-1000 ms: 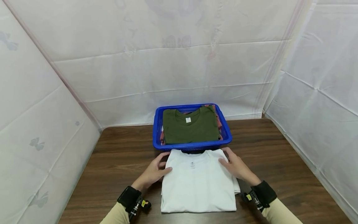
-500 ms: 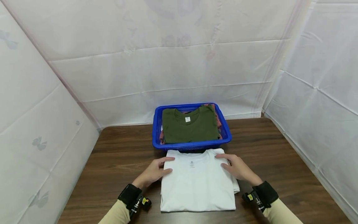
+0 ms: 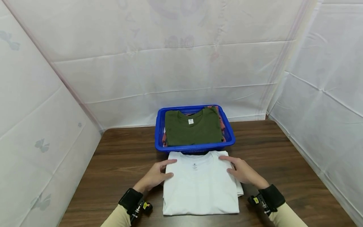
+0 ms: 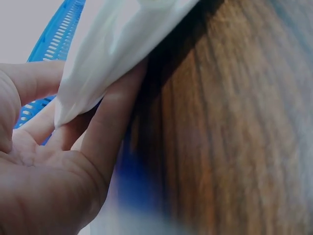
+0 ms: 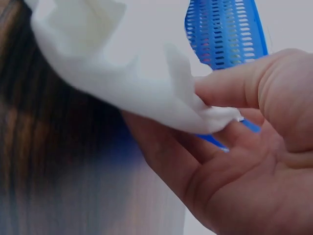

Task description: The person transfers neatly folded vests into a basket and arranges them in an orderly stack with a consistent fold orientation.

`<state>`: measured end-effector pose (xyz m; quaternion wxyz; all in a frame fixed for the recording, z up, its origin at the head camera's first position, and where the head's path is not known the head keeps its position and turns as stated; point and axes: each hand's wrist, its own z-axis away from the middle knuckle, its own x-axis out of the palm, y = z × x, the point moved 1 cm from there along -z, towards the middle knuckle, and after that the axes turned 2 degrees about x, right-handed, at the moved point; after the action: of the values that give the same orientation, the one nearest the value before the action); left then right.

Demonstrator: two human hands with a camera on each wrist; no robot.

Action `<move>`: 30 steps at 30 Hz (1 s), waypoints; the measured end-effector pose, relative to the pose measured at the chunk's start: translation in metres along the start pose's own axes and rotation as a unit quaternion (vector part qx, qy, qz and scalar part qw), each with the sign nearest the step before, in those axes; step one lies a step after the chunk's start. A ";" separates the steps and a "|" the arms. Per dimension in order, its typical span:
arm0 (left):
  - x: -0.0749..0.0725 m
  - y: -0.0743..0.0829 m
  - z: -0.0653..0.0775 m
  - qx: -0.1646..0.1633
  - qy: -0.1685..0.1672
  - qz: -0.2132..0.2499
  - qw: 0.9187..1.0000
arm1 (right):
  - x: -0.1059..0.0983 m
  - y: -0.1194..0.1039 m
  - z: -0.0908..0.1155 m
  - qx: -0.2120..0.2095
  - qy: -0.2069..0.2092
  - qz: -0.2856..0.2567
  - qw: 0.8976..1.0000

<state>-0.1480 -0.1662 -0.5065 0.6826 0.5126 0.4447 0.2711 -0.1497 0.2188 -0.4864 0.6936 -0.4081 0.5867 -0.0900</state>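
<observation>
A folded white T-shirt (image 3: 201,189) lies collar-away on the table in the head view, just in front of a blue basket (image 3: 195,148). My left hand (image 3: 154,176) grips its left edge near the shoulder. At the opposite shoulder edge, my right hand (image 3: 245,171) holds the cloth the same way. Both wrist views show fingers tucked beneath the white fabric (image 4: 112,44), partly hidden by it; in the right wrist view the thumb (image 5: 230,88) presses from above. Some white cloth sticks out under the shirt's lower right side.
Inside the basket, a folded dark green T-shirt (image 3: 194,132) lies over reddish clothing (image 3: 222,124). White sheeting (image 3: 181,69) hangs behind and on both sides of the brown wooden table (image 3: 122,157).
Both index fingers have shifted from the shirt's outer shoulder edges onto its top surface. The shirt's left shoulder corner has spread slightly outward. The basket has stayed put.
</observation>
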 end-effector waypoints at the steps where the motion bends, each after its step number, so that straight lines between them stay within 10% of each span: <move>1: -0.001 0.000 0.001 0.004 -0.002 -0.003 1.000 | -0.001 0.000 0.001 -0.001 -0.007 0.001 1.000; 12: -0.010 0.007 0.018 0.013 -0.062 0.042 0.997 | -0.009 -0.006 0.013 -0.035 -0.017 -0.011 0.999; 30: -0.020 0.037 0.036 0.043 -0.065 0.038 0.996 | -0.034 -0.033 0.024 -0.061 0.001 -0.041 0.997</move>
<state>-0.1227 -0.1873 -0.4622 0.6766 0.5743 0.3910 0.2439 -0.1267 0.2294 -0.4395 0.6623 -0.4733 0.5750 -0.0826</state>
